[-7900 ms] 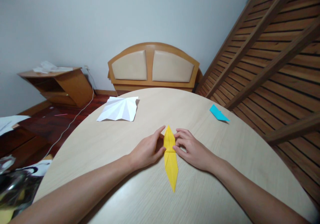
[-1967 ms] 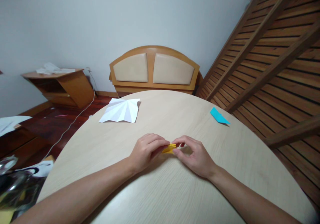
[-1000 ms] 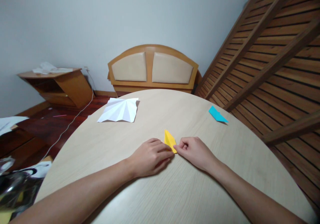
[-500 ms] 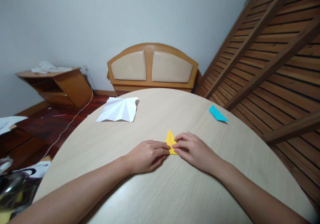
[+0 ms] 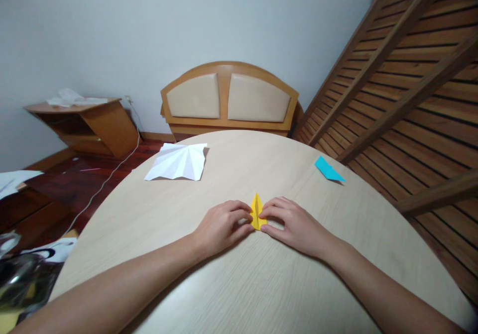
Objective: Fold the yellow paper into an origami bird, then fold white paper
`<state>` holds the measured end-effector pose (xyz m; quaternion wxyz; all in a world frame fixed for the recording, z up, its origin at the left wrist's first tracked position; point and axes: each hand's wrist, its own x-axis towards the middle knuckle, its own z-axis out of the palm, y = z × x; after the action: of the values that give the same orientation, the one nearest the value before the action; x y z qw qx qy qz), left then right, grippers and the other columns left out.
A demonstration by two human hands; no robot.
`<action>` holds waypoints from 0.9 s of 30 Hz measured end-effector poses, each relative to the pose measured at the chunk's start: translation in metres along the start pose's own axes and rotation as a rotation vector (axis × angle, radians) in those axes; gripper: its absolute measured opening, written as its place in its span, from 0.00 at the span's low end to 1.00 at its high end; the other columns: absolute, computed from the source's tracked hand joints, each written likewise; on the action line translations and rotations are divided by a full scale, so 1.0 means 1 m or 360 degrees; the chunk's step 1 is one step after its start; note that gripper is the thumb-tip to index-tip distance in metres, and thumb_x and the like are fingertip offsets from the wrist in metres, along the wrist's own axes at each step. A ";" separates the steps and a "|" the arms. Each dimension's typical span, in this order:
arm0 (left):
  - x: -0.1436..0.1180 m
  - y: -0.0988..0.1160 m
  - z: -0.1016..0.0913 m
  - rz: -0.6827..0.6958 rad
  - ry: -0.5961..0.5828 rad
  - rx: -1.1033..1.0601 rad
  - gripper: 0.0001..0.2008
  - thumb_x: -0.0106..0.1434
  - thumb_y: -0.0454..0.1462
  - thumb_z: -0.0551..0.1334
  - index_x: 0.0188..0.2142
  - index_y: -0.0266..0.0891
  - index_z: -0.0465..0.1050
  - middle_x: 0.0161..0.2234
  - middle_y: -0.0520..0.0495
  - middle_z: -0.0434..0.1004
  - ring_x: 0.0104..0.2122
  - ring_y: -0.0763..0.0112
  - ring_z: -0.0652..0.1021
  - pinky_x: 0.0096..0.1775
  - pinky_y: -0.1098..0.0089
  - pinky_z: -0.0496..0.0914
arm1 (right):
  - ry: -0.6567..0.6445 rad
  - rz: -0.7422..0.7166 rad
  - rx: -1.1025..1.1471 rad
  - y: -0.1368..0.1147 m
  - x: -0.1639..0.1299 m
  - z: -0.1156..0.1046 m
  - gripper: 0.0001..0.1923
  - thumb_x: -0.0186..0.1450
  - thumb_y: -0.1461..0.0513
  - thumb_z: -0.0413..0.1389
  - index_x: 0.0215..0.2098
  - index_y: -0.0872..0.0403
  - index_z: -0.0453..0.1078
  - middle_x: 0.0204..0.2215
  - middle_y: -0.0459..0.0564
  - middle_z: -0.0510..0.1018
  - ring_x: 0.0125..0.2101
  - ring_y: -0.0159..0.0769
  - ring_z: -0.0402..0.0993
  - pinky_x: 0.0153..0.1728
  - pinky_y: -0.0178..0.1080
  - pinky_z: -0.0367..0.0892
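Observation:
A small folded yellow paper (image 5: pixel 257 213), pointed at its far end and creased down the middle, sits on the round table (image 5: pixel 231 284). My left hand (image 5: pixel 227 227) grips its left edge between thumb and fingers. On the right edge, my right hand (image 5: pixel 289 223) does the same, with the thumb near the bottom corner. The fingertips cover parts of both sides of the paper. Its lower edge looks slightly bowed, and the centre crease stands out as a darker line.
A creased white paper sheet (image 5: pixel 177 162) lies at the table's far left. A folded blue paper (image 5: pixel 329 169) rests near the right edge. Beyond stand a headboard (image 5: pixel 229 97), a wooden cabinet (image 5: pixel 108 127) and a slatted wooden frame (image 5: pixel 392 85).
Both hands have shifted their grip to the yellow paper's side edges. The paper now looks narrower and bent along its middle crease. The view has shifted slightly.

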<state>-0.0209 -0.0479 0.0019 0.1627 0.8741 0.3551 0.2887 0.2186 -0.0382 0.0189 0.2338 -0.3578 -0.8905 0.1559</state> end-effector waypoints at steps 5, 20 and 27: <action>0.000 0.001 0.003 -0.0068 0.0034 -0.0083 0.03 0.66 0.37 0.66 0.38 0.41 0.77 0.45 0.45 0.81 0.44 0.62 0.80 0.46 0.62 0.75 | -0.0013 0.0013 -0.0017 0.000 0.001 0.000 0.07 0.66 0.59 0.63 0.43 0.50 0.76 0.40 0.51 0.80 0.44 0.43 0.75 0.47 0.47 0.70; 0.001 0.001 0.012 -0.0247 0.0039 -0.0173 0.06 0.63 0.32 0.64 0.29 0.39 0.76 0.50 0.42 0.77 0.50 0.56 0.76 0.52 0.53 0.71 | -0.0113 -0.0160 0.0052 -0.002 0.002 0.003 0.10 0.69 0.64 0.59 0.48 0.49 0.76 0.42 0.50 0.82 0.44 0.41 0.76 0.48 0.46 0.69; 0.002 0.009 0.013 -0.0365 0.0053 -0.0140 0.09 0.65 0.33 0.62 0.28 0.39 0.77 0.52 0.41 0.76 0.55 0.54 0.72 0.54 0.52 0.69 | -0.0154 -0.0098 0.0031 -0.002 0.004 0.003 0.10 0.67 0.63 0.61 0.47 0.51 0.77 0.42 0.49 0.83 0.44 0.41 0.77 0.47 0.44 0.69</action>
<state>-0.0072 -0.0544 -0.0027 0.2269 0.8148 0.4425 0.2979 0.2140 -0.0371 0.0186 0.1987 -0.3198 -0.9098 0.1745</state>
